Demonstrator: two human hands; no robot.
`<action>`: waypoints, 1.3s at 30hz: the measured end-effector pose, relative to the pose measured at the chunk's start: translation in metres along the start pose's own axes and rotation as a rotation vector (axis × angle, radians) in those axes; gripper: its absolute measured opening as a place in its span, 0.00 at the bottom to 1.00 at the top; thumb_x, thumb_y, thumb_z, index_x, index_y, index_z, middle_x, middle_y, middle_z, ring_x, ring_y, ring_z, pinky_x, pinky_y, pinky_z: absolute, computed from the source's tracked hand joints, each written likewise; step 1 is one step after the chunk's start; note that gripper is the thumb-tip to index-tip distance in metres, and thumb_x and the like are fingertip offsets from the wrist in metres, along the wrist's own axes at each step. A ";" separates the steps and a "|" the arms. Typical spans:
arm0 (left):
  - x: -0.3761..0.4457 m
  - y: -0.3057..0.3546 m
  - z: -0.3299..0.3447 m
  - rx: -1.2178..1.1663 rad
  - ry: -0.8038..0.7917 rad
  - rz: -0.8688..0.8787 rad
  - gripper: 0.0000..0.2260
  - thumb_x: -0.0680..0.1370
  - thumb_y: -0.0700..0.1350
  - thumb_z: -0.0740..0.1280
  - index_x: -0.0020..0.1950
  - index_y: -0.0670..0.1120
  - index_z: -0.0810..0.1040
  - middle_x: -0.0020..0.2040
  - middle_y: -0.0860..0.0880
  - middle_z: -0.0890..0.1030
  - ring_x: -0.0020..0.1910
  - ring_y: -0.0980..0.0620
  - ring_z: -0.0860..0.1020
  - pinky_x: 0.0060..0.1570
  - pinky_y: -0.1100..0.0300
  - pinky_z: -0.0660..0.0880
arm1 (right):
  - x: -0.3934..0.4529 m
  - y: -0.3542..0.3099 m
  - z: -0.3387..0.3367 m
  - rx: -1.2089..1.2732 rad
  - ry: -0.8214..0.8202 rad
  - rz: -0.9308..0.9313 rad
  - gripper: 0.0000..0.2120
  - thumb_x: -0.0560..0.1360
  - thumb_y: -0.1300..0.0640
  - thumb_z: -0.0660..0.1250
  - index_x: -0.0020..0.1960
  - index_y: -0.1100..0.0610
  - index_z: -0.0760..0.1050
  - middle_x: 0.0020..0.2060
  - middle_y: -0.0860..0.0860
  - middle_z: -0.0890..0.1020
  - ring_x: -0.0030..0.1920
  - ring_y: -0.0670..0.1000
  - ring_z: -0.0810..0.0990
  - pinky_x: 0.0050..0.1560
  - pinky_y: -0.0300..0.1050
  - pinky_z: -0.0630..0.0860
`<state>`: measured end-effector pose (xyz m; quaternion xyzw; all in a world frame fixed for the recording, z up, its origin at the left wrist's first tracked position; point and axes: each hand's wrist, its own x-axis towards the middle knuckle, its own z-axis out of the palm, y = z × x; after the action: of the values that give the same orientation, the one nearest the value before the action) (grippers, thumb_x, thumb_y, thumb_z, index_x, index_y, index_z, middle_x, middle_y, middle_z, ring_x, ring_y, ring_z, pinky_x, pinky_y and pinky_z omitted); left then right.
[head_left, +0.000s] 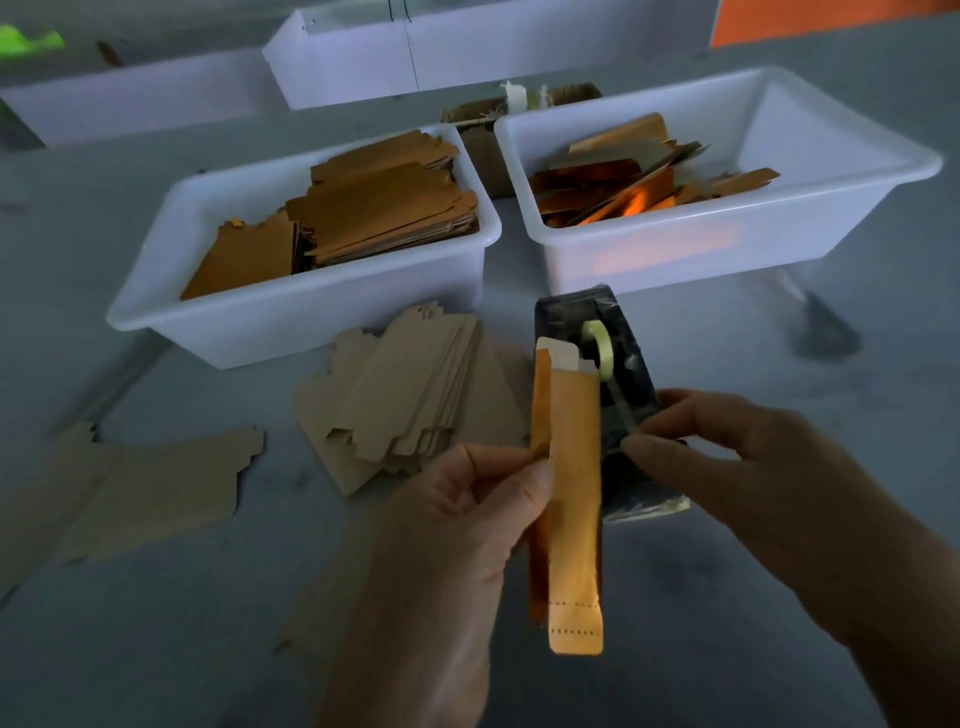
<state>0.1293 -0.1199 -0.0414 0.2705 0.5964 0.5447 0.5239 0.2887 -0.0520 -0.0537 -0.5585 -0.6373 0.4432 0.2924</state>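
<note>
Now, left hand (467, 525): thumb and fingers curled round the folded orange carton (574, 493), held above the table (156, 649), just beside the tape dispenser (618, 322).
Right hand (727, 452): fingertips pinching the tape strip (621, 410) (at the dispenser's near end).
Behind: left bin (291, 317) and right bin (675, 260), holding cardboard blanks (384, 208).

left hand (457, 525) grips folded orange carton (574, 499); right hand (727, 447) pinches tape at dispenser (597, 358).

Dim, bluish, soft overall focus, wide-angle bending at edges, blurred far background.
</note>
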 end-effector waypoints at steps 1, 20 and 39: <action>0.000 -0.001 0.002 -0.005 0.003 -0.010 0.08 0.60 0.48 0.70 0.34 0.45 0.83 0.33 0.45 0.81 0.33 0.49 0.78 0.37 0.55 0.74 | 0.000 0.001 0.001 0.006 0.011 -0.009 0.07 0.65 0.46 0.70 0.37 0.49 0.82 0.44 0.35 0.79 0.47 0.31 0.75 0.44 0.31 0.65; -0.001 -0.009 0.010 -0.031 0.015 -0.055 0.10 0.62 0.48 0.70 0.38 0.43 0.82 0.35 0.44 0.81 0.35 0.47 0.77 0.41 0.51 0.73 | -0.035 0.006 0.021 -0.033 0.215 -0.075 0.08 0.70 0.58 0.69 0.33 0.52 0.76 0.63 0.40 0.73 0.62 0.46 0.75 0.51 0.40 0.69; 0.013 0.014 0.025 0.492 -0.107 0.193 0.01 0.75 0.48 0.68 0.44 0.53 0.78 0.35 0.58 0.79 0.34 0.65 0.78 0.30 0.74 0.70 | -0.027 0.011 0.013 -0.252 0.291 -0.294 0.08 0.68 0.63 0.71 0.33 0.55 0.76 0.49 0.43 0.79 0.43 0.39 0.79 0.41 0.20 0.68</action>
<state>0.1446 -0.0958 -0.0291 0.4736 0.6536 0.4157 0.4191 0.2874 -0.0813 -0.0658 -0.5496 -0.7133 0.2277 0.3705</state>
